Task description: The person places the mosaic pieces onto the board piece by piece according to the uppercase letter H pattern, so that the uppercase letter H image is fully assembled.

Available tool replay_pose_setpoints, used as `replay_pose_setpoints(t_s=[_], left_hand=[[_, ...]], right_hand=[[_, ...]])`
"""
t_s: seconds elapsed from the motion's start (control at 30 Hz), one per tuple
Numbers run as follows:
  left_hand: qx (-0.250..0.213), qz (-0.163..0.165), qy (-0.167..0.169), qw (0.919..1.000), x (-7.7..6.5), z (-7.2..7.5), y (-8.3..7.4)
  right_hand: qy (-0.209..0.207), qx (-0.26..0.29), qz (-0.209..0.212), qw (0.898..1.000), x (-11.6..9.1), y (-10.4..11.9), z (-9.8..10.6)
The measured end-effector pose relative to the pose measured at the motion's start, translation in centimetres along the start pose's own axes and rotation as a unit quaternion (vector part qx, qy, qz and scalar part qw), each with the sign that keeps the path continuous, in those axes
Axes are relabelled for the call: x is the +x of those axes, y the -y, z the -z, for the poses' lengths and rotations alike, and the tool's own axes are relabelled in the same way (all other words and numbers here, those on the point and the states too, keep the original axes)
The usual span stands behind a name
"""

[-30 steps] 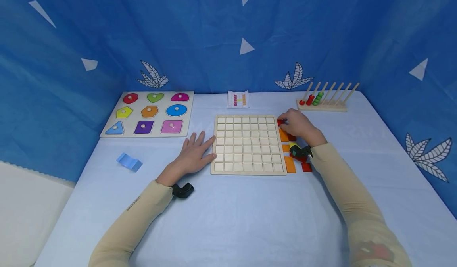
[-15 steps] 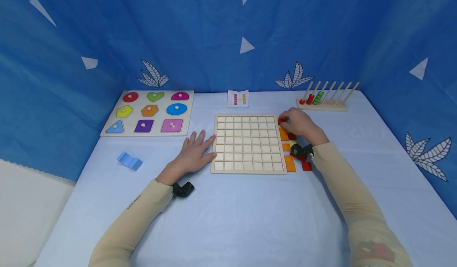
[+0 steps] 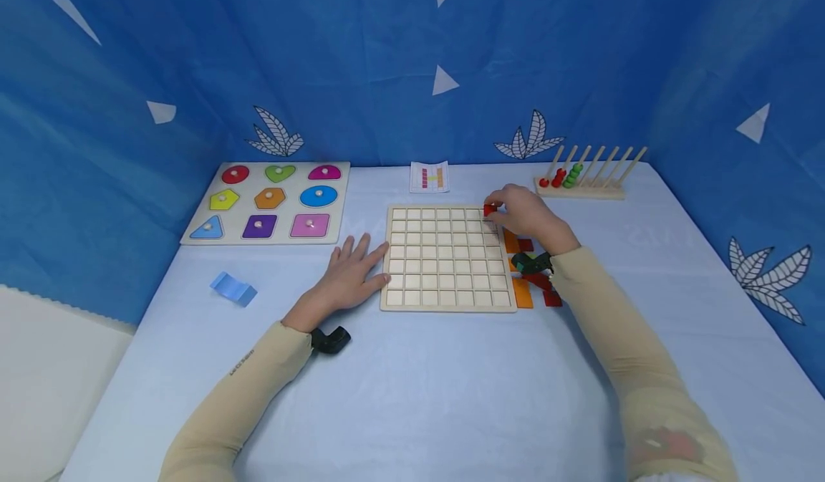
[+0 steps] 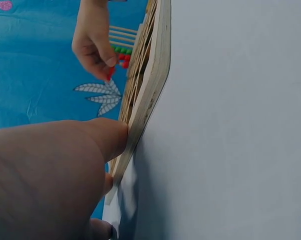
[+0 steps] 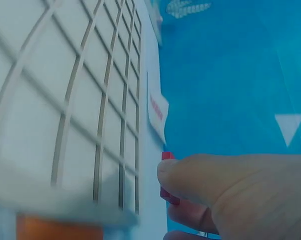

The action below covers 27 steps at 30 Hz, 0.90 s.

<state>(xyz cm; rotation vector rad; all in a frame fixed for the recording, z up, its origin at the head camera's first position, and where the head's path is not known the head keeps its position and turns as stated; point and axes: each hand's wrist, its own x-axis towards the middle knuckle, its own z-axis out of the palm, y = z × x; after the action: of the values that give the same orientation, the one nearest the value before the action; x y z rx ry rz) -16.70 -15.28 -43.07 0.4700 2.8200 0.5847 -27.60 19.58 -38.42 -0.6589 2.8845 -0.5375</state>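
Note:
A pale wooden grid board (image 3: 445,258) lies mid-table, its square cells bare. My left hand (image 3: 344,278) rests spread at its left side, thumb and fingertips touching the edge. Over the board's far right corner, my right hand (image 3: 525,213) pinches a small red tile (image 3: 490,210) between thumb and fingers. The right wrist view shows the red tile (image 5: 166,192) raised above the board, partly covered by the thumb. Along the board's right side lie loose orange tiles (image 3: 523,293) and red tiles (image 3: 552,299), some hidden under the right wrist.
A small printed pattern card (image 3: 429,177) lies behind the board. At the back left is a knobbed shape puzzle (image 3: 266,204), with a blue wavy piece (image 3: 233,289) in front of it. A wooden bead counter (image 3: 580,190) with upright pegs stands at the back right.
My right hand has lifted the red tile from beside the board and moved left with it, over the far right corner. My left hand has stayed in place.

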Motion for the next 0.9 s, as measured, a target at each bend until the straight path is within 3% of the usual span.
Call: replay_pose_setpoints(t_s=[0.67, 0.9], left_hand=[[-0.001, 0.003, -0.001, 1.0000, 0.0, -0.1, 0.0], [0.002, 0.006, 0.004, 1.0000, 0.1, 0.0, 0.0]], right_hand=[[0.026, 0.019, 0.073, 0.997, 3.7, 6.3, -3.5], [0.040, 0.011, 0.072, 0.996, 4.5, 7.3, -4.3]])
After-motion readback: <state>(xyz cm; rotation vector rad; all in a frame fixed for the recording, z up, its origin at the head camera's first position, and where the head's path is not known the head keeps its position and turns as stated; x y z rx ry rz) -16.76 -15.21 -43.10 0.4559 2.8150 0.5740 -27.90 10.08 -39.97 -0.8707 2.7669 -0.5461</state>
